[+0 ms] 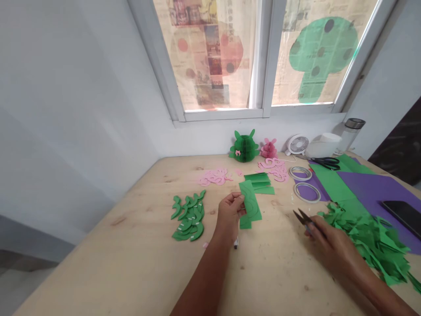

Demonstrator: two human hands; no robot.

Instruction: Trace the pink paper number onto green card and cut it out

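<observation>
A green paper piece (pixel 252 204) with a curved outline drawn on it is pinched in my left hand (pixel 231 213). Another green strip (pixel 245 221) shows below it; whether that is also held I cannot tell. My right hand (pixel 324 239) grips scissors (pixel 304 218), their blades parted and pointing up-left, apart from the paper. Green strips (pixel 258 181) lie stacked just behind my left hand. To its left are cut curved green pieces (pixel 190 217), some with small white marks. A pen (pixel 236 242) lies partly hidden by my left wrist.
Green scraps (pixel 371 241) are heaped right of my right hand, near a phone (pixel 403 215) on purple sheets (pixel 375 188). Tape rolls (pixel 307 192), black scissors (pixel 325 163), pink cutouts (pixel 215 176), honeycomb paper figures (pixel 244 148), a fan (pixel 297 144) and a bottle (pixel 351 134) stand or lie farther back.
</observation>
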